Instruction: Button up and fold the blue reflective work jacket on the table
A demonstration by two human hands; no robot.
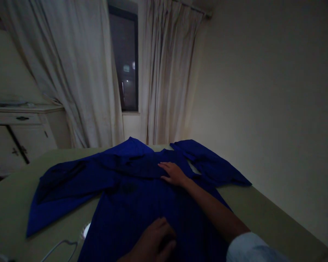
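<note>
A dark blue long-sleeved garment [142,211] lies spread out, its sleeves reaching to the left and right. On its upper part, my right hand [174,174] rests palm down with fingers stretched out, holding nothing. Closer to me, my left hand [155,240] is over the garment's lower middle. Its fingers are loosely bent and the thumb stands apart; no object shows in it. Whether it touches the cloth is hard to tell in the dim light.
The garment lies on a greenish flat surface [11,211]. A white cable [59,247] and a bright white object [87,230] are at the lower left. Beyond are pale curtains [84,72], a dark window [125,62], a white cabinet [30,134] and a wall [270,98] on the right.
</note>
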